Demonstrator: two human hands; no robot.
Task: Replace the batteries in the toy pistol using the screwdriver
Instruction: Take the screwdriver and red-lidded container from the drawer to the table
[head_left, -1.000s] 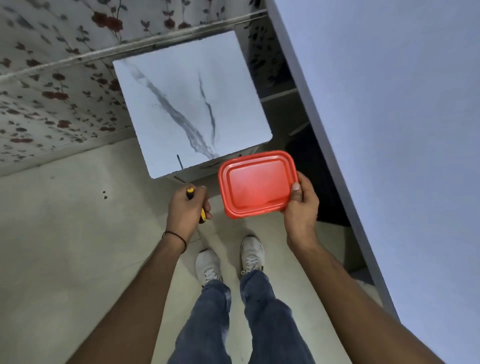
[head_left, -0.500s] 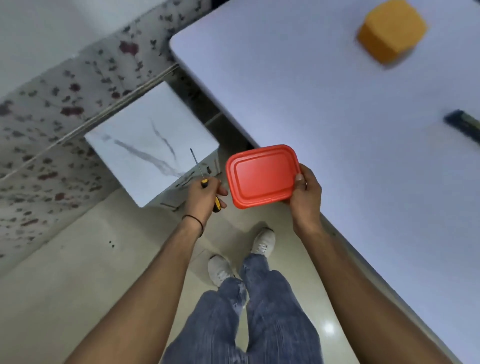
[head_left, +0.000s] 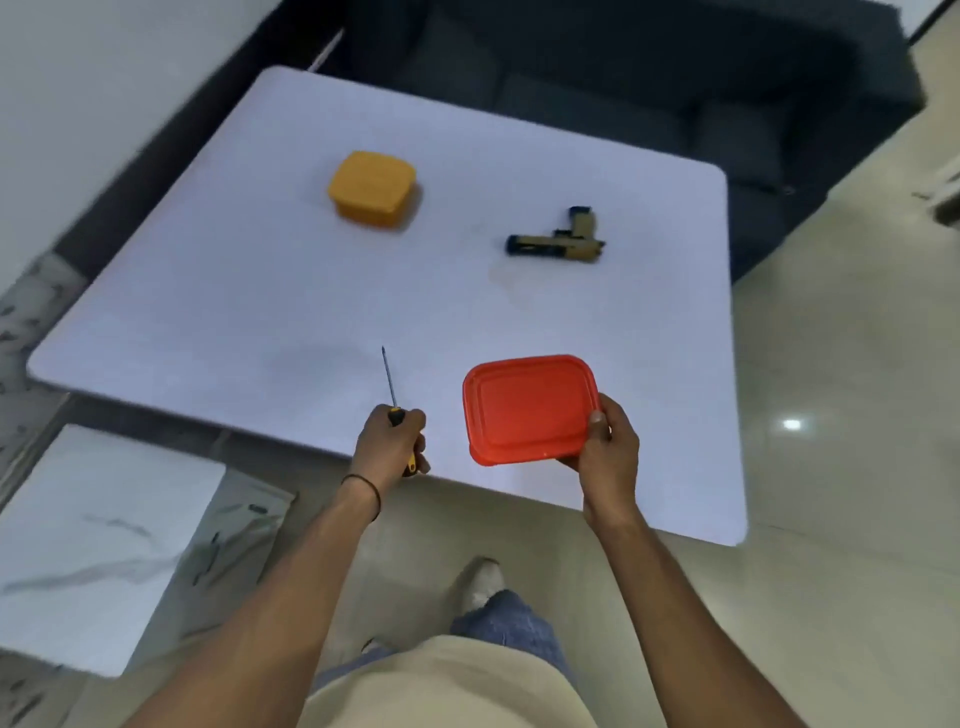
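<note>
Toy pistol well beyond right hand

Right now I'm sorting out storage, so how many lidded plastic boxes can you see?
2. An orange box sits on the white table, far left of the toy pistol. A red box is held in the right hand over the near edge. None appear hidden.
</note>
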